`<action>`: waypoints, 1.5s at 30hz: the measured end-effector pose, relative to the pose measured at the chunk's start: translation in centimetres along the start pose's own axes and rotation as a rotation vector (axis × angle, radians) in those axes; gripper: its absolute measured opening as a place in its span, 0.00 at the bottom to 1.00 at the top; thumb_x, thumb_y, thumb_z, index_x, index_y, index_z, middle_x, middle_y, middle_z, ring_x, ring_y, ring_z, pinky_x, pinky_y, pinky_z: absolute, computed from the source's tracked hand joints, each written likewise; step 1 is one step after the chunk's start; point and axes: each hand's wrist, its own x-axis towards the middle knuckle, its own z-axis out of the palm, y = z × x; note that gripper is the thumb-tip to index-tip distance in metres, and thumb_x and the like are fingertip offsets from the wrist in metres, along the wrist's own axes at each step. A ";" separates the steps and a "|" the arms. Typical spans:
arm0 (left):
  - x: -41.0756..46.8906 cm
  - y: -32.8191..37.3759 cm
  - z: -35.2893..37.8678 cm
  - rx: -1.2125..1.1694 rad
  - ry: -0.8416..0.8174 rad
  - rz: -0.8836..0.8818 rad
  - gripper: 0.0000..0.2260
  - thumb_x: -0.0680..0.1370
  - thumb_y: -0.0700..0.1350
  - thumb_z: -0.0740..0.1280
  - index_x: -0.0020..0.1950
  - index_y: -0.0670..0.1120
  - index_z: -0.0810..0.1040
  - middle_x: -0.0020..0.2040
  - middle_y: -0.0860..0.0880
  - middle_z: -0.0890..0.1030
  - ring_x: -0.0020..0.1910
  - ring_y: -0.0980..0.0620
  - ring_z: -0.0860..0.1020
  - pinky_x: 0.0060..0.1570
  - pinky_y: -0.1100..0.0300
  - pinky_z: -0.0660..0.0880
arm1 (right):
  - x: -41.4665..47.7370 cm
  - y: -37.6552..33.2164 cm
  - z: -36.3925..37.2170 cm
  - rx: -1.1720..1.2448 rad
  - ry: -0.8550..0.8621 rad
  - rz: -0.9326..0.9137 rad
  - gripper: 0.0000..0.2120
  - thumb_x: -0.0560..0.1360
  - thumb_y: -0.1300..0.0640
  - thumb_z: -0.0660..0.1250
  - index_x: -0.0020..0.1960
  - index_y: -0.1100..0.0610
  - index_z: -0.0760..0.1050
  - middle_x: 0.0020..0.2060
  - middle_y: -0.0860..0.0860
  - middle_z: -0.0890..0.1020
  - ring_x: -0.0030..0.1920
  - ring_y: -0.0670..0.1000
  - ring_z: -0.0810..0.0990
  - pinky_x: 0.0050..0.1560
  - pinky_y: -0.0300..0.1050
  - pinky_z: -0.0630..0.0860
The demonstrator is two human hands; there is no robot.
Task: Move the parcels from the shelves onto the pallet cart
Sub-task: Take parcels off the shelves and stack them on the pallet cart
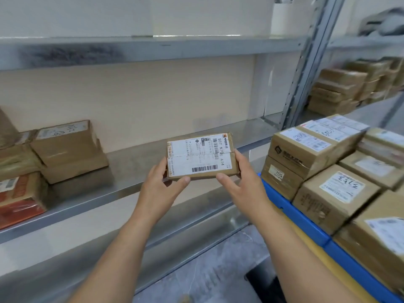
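A small flat cardboard parcel [200, 156] with a white shipping label is held in the air in front of the metal shelf [135, 162]. My left hand [161, 186] grips its left edge with the thumb under the front. My right hand [242, 180] grips its right edge. To the right, the blue pallet cart [306, 221] carries several stacked cardboard parcels [332, 193]. More parcels [67, 149] lie stacked on the shelf at the far left.
A red-printed box [19, 197] sits at the shelf's left end. A grey upright post [306, 68] divides this bay from another bay with stacked boxes [345, 90]. An upper shelf [131, 49] runs overhead. Grey floor [207, 270] lies below.
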 end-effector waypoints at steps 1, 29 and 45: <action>0.7 0.1 0.6 -0.013 -0.015 0.008 0.24 0.74 0.45 0.71 0.66 0.62 0.70 0.60 0.60 0.74 0.57 0.60 0.75 0.53 0.72 0.69 | 0.2 0.3 -0.6 -0.010 0.029 0.001 0.32 0.76 0.54 0.68 0.76 0.48 0.58 0.67 0.43 0.72 0.66 0.42 0.70 0.68 0.45 0.68; 22.3 11.3 18.9 -0.198 -0.563 0.392 0.31 0.75 0.44 0.71 0.71 0.63 0.61 0.55 0.70 0.72 0.55 0.65 0.74 0.46 0.78 0.70 | 11.8 5.6 -15.2 -0.154 0.782 0.174 0.38 0.68 0.36 0.63 0.75 0.47 0.60 0.66 0.45 0.73 0.66 0.48 0.72 0.65 0.54 0.72; 24.1 19.0 35.9 -0.032 -1.006 0.572 0.27 0.77 0.52 0.66 0.74 0.57 0.60 0.62 0.55 0.74 0.57 0.53 0.74 0.41 0.65 0.69 | 8.3 10.8 -26.8 -0.192 1.108 0.371 0.26 0.75 0.53 0.68 0.71 0.51 0.67 0.60 0.46 0.76 0.58 0.45 0.75 0.57 0.40 0.73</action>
